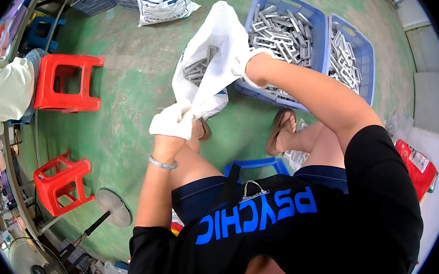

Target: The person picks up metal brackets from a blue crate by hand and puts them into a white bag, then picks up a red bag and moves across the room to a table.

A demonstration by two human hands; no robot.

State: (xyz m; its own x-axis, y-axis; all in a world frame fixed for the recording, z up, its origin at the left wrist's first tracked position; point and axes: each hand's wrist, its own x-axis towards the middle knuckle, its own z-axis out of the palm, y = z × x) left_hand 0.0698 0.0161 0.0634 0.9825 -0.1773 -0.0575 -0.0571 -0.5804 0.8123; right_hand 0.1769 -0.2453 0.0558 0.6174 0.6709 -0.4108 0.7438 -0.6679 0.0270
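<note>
Both my hands wear white gloves. My left hand (173, 122) is closed on the near edge of a white woven sack (229, 25), where the cloth bunches up. On the sack's right side, my right hand (249, 62) grips the rim, its fingers partly hidden by the glove and wrist. The sack's mouth gapes between the two hands. Inside lie several grey metal rectangular frame pieces (198, 71). Just right of the sack stands a blue plastic crate (321, 39) heaped with similar pieces (283, 33).
A second blue crate (369, 51) of metal pieces adjoins the first. A filled white-and-blue sack (161, 1) stands farther off. Red stools (70, 83) and a fan (36, 262) are at left, beside shelving. Under me is a blue stool (279, 166); a red bag (414, 167) lies right.
</note>
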